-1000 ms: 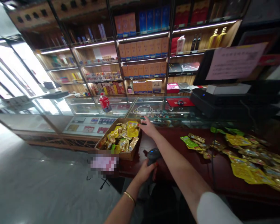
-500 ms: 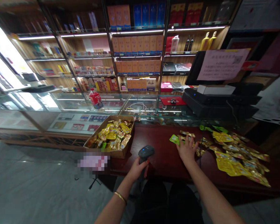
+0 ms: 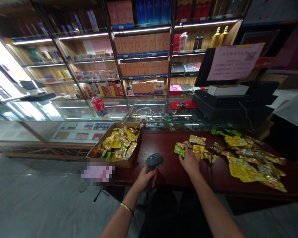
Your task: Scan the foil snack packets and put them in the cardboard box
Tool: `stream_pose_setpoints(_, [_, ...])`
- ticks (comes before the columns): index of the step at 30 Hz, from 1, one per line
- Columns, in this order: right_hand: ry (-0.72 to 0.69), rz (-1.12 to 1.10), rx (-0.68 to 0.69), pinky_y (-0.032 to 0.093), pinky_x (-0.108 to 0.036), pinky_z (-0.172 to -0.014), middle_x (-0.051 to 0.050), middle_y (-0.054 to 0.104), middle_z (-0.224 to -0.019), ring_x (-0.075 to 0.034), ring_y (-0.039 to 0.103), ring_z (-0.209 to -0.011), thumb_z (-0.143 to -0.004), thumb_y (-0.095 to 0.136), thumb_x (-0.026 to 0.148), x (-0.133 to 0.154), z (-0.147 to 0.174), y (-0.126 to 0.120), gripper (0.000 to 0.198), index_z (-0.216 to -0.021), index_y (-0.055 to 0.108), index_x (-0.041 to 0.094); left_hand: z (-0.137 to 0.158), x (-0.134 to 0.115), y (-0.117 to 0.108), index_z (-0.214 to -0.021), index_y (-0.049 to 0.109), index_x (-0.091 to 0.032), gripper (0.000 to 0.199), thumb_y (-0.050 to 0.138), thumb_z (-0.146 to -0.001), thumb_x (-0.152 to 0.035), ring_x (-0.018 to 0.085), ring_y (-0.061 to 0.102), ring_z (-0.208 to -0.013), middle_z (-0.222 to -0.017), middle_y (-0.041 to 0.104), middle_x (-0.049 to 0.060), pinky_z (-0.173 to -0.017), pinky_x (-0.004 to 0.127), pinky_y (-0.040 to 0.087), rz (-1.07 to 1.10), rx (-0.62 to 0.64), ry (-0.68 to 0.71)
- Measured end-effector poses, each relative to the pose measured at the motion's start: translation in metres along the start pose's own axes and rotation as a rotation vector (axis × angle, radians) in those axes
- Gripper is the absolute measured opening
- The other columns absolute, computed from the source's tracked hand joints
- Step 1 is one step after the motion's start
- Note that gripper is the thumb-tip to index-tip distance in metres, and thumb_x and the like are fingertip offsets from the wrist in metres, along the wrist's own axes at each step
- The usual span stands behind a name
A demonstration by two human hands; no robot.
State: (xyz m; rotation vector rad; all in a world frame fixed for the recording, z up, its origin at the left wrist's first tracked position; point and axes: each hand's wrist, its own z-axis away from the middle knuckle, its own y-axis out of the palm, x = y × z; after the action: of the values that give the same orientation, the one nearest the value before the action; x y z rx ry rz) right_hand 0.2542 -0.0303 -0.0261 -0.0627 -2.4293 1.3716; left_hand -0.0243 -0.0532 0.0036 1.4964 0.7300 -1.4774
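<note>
In my left hand (image 3: 144,180) I hold a black barcode scanner (image 3: 154,160) by its grip, its head raised over the dark red tabletop and a small blue light on top. My right hand (image 3: 191,162) rests palm down, fingers apart, among a few small snack packets. By its fingertips lie a green packet (image 3: 179,150) and a yellow packet (image 3: 198,150); a gold packet (image 3: 197,140) is just beyond them. Farther right spreads a pile of gold and yellow packets (image 3: 250,158). To the left, a cardboard box (image 3: 129,162) holds many similar packets.
A glass display counter (image 3: 119,110) runs behind the table, bearing a red-labelled bottle (image 3: 98,105) and a mouse (image 3: 182,104) on a red mat. At right stands a monitor (image 3: 205,67) with a pink paper sheet. A thin dark cable (image 3: 212,165) crosses the table beside my right arm.
My right hand has shifted left and slightly toward me, uncovering gold and yellow packets. The green packet has moved a little left. My left hand still holds the scanner; the view has tilted slightly.
</note>
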Motion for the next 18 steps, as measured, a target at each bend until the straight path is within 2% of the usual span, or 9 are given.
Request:
stream_pose_setpoints(1, [0.006, -0.007, 0.006, 0.020, -0.060, -0.115, -0.015, 0.071, -0.117, -0.033, 0.062, -0.113, -0.094, 0.055, 0.030, -0.0006, 0.0002, 0.0000, 0.057, -0.147, 0.045, 0.015, -0.0004, 0.0001, -0.0001, -0.104, 0.060, -0.013, 0.056, 0.074, -0.079, -0.061, 0.011, 0.049, -0.032, -0.047, 0.059, -0.005, -0.035, 0.020, 0.034, 0.007, -0.001, -0.003])
stream_pose_setpoints(3, [-0.022, -0.044, 0.032, 0.027, -0.056, -0.113, -0.014, 0.073, -0.113, -0.032, 0.064, -0.109, -0.095, 0.053, 0.030, -0.0022, 0.0005, -0.0006, 0.058, -0.149, 0.042, 0.015, -0.0006, 0.0001, -0.0005, -0.106, 0.059, -0.013, 0.057, 0.075, -0.078, -0.061, 0.012, 0.049, -0.032, -0.048, 0.059, -0.006, -0.034, 0.020, 0.035, 0.015, -0.003, -0.002])
stream_pose_setpoints(5, [-0.106, -0.113, 0.069, 0.038, -0.046, -0.105, -0.014, 0.071, -0.118, -0.030, 0.065, -0.109, -0.095, 0.051, 0.028, -0.0034, 0.0009, -0.0017, 0.057, -0.150, 0.042, 0.015, 0.0002, -0.0010, -0.0009, -0.100, 0.060, -0.014, 0.054, 0.075, -0.078, -0.061, 0.011, 0.049, -0.033, -0.048, 0.059, -0.005, -0.035, 0.020, 0.035, 0.008, 0.005, 0.007])
stream_pose_setpoints(7, [-0.170, -0.145, 0.077, 0.044, -0.042, -0.099, -0.016, 0.067, -0.129, -0.030, 0.063, -0.115, -0.093, 0.051, 0.028, -0.0031, 0.0017, -0.0021, 0.057, -0.149, 0.044, 0.016, 0.0014, -0.0027, -0.0009, -0.089, 0.060, -0.015, 0.048, 0.075, -0.079, -0.060, 0.010, 0.049, -0.033, -0.048, 0.059, -0.004, -0.036, 0.020, 0.034, -0.010, 0.015, 0.015])
stream_pose_setpoints(10, [-0.143, -0.090, 0.032, 0.038, -0.051, -0.106, -0.017, 0.065, -0.137, -0.036, 0.056, -0.128, -0.092, 0.054, 0.032, -0.0008, 0.0035, -0.0007, 0.052, -0.142, 0.052, 0.016, 0.0027, -0.0043, -0.0009, -0.080, 0.058, -0.016, 0.046, 0.075, -0.080, -0.059, 0.009, 0.048, -0.034, -0.047, 0.058, -0.003, -0.037, 0.019, 0.032, -0.023, 0.028, 0.020])
stream_pose_setpoints(14, [-0.174, -0.106, 0.049, 0.023, -0.060, -0.116, -0.014, 0.072, -0.127, -0.031, 0.062, -0.121, -0.096, 0.050, 0.029, -0.0016, 0.0048, 0.0034, 0.044, -0.138, 0.054, 0.020, 0.0021, -0.0023, -0.0016, -0.097, 0.063, -0.012, 0.052, 0.074, -0.081, -0.060, 0.010, 0.048, -0.033, -0.046, 0.059, -0.004, -0.036, 0.019, 0.030, -0.015, 0.034, 0.022])
stream_pose_setpoints(16, [-0.192, -0.127, 0.039, 0.024, -0.061, -0.116, -0.013, 0.071, -0.126, -0.030, 0.063, -0.117, -0.095, 0.051, 0.029, -0.0044, 0.0043, 0.0052, 0.045, -0.139, 0.052, 0.021, 0.0014, -0.0011, -0.0019, -0.105, 0.063, -0.012, 0.056, 0.075, -0.080, -0.060, 0.010, 0.048, -0.033, -0.047, 0.059, -0.005, -0.036, 0.019, 0.031, -0.009, 0.038, 0.023])
stream_pose_setpoints(18, [-0.215, -0.156, 0.016, 0.031, -0.060, -0.114, -0.013, 0.070, -0.126, -0.032, 0.062, -0.118, -0.094, 0.054, 0.029, -0.0073, 0.0033, 0.0063, 0.047, -0.140, 0.052, 0.021, 0.0009, -0.0007, -0.0020, -0.105, 0.063, -0.012, 0.056, 0.076, -0.079, -0.060, 0.010, 0.048, -0.033, -0.047, 0.059, -0.005, -0.037, 0.019, 0.031, -0.001, 0.045, 0.028])
